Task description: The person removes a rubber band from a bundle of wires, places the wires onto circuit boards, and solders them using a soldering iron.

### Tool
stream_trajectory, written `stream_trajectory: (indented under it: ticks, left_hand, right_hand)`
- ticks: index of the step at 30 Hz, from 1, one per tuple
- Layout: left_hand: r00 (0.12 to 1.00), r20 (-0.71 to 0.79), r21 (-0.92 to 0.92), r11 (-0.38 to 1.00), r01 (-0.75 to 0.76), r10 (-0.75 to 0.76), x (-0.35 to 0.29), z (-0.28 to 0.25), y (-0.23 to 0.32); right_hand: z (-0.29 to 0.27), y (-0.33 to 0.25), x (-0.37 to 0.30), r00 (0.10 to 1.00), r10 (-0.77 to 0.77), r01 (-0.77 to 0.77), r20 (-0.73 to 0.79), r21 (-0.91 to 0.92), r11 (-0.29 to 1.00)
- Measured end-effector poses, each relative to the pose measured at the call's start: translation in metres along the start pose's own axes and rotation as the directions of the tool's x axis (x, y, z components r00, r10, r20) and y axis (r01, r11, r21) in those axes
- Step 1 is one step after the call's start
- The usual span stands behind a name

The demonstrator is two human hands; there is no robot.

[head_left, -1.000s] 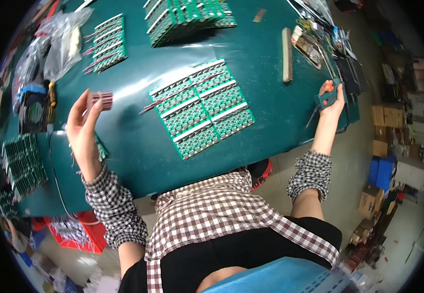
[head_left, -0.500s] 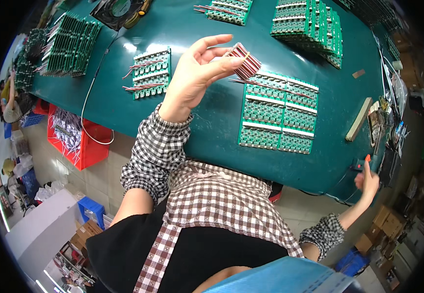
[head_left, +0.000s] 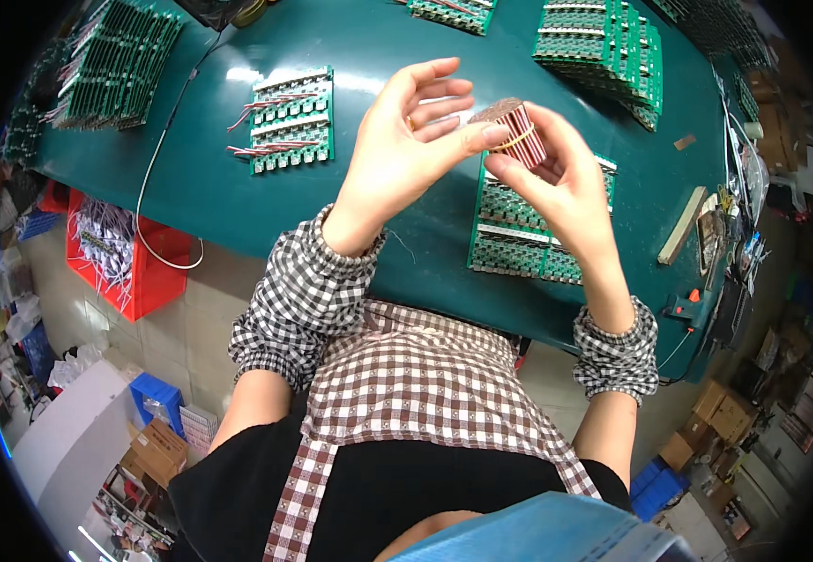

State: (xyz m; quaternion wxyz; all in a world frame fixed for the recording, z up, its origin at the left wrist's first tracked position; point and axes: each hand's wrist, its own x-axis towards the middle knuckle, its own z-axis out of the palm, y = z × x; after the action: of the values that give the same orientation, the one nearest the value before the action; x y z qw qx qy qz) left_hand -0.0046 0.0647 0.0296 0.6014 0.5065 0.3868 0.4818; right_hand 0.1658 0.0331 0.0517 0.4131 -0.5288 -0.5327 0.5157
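Observation:
A short, thick bundle of red, white and dark wires (head_left: 526, 145), bound with a yellow rubber band, is held above the table. The thumb and fingers of my right hand (head_left: 566, 183) grip it from the right. My left hand (head_left: 402, 150) is beside it, fingers stretched apart and the thumb tip against the bundle. Below the hands lies a panel of green circuit boards (head_left: 519, 248), partly hidden by my right hand. Another green board panel (head_left: 292, 122) with red, white and dark wires on it lies to the left.
Stacked green boards stand at the far left (head_left: 118, 70) and far right (head_left: 598, 56). A red bin (head_left: 158, 290) of white cabled parts hangs by the left table edge. On the right are a wooden strip (head_left: 683, 227) and a red-and-teal tool (head_left: 687, 304). A white cable (head_left: 144, 220) crosses the left side.
My right hand has come from the tool at the right edge to the wire bundle and grips it. My left fingers have spread, with the thumb still on the bundle.

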Motion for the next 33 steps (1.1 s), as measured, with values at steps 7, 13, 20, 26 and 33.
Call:
stream_trajectory:
  ticks: [7, 13, 20, 26, 33]
  left_hand:
    - [0.964, 0.11, -0.305, 0.914, 0.266, -0.244, -0.004, -0.009, 0.002]
    - [0.943, 0.079, -0.3, 0.895, 0.332, -0.323, -0.009, -0.017, -0.002]
    - [0.956, 0.082, -0.247, 0.924, 0.293, -0.281, -0.013, -0.016, 0.001]
    - [0.934, 0.107, -0.281, 0.891, 0.356, -0.34, -0.015, -0.014, 0.004]
    - [0.968, 0.143, -0.434, 0.866, 0.251, -0.209, -0.027, -0.008, -0.015]
  right_hand:
    - [0.009, -0.003, 0.01, 0.991, -0.093, 0.11, 0.092, -0.209, 0.972]
    - [0.013, -0.004, 0.01, 0.998, -0.045, 0.053, 0.05, -0.178, 0.983]
    - [0.013, -0.002, 0.004, 0.999, -0.025, 0.029, 0.035, -0.123, 0.992]
    - [0.007, 0.003, 0.0, 0.997, 0.046, -0.049, 0.061, 0.059, 0.997]
    - [0.006, -0.004, -0.006, 0.959, 0.275, -0.279, 0.068, 0.41, 0.868]
